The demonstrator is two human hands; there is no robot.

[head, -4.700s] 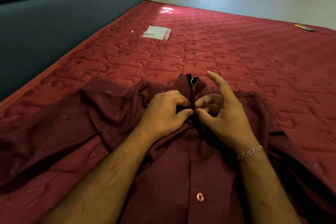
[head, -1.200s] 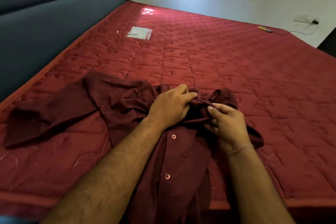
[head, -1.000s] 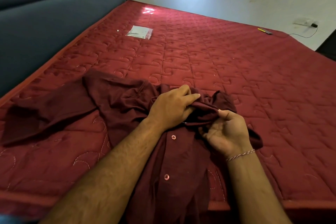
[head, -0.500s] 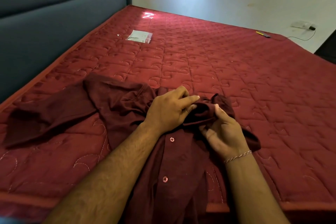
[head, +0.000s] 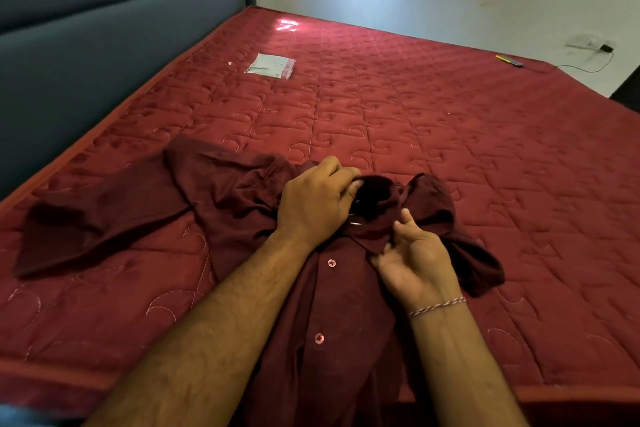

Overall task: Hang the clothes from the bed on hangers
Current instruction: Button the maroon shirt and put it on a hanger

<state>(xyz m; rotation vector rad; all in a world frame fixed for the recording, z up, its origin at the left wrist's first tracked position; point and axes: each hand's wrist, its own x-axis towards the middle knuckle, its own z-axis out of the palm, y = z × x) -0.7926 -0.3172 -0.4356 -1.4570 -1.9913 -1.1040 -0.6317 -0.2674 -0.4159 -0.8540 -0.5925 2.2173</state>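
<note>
Since a moment ago your right hand (head: pixel 417 255) has turned palm-up, pinching the maroon shirt (head: pixel 346 305) collar; your left hand (head: pixel 313 204) grips the neck. It lies on the bed (head: pixel 450 135).

A shirt (head: pixel 332 305) is spread on the near part of the bed (head: pixel 450 135), its lower part draped over the near edge and one sleeve stretched out to the left. At its collar, the left hand (head: pixel 313 204) is placed just left of the right hand (head: pixel 415 263), both on the cloth. A flat packet (head: pixel 271 66) is laid far back on the bed, near the headboard (head: pixel 104 38) along the left side. A small object (head: pixel 509 60) is seen at the far right edge.
</note>
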